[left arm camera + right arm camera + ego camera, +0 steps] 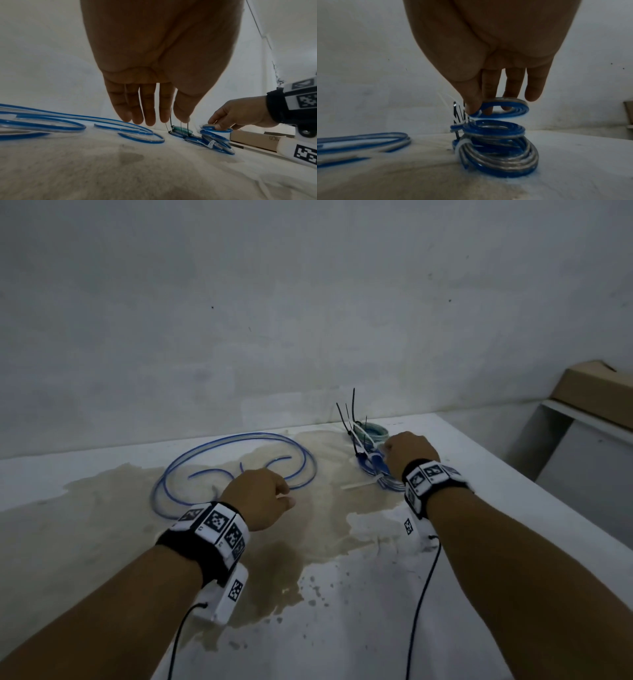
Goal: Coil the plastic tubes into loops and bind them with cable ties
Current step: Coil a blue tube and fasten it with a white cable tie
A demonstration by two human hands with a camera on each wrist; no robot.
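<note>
On the far right of the stained white table (pixel 102 525), close to the wall, I keep a pile of finished blue-and-clear plastic tube coils (pixel 498 152), each bound with a cable tie; stacking them there leaves the middle free for the next tube. My right hand (pixel 409 455) sits over that pile, and the right wrist view shows its fingers (pixel 473 102) curled round a small bound coil of the same tubing (pixel 503 106), thumb outside the ring and other fingers through its centre, holding it just above the coil beneath. I judge I am setting it onto the stack, though I cannot tell whether it touches yet. Black cable tie tails (pixel 346 414) stick up behind the pile, with a white tie (pixel 462 146) wrapped round the lowest coil.

To the left lies the long loose blue-striped clear tube (pixel 239 443), sprawled in wide uncoiled curves, clearly the next piece to wind. My left hand (pixel 258 498) hangs just above its near end, and the left wrist view shows its fingers (pixel 149 106) straight, close together, pointing down, holding nothing, ready I think to pick the tube up
</note>
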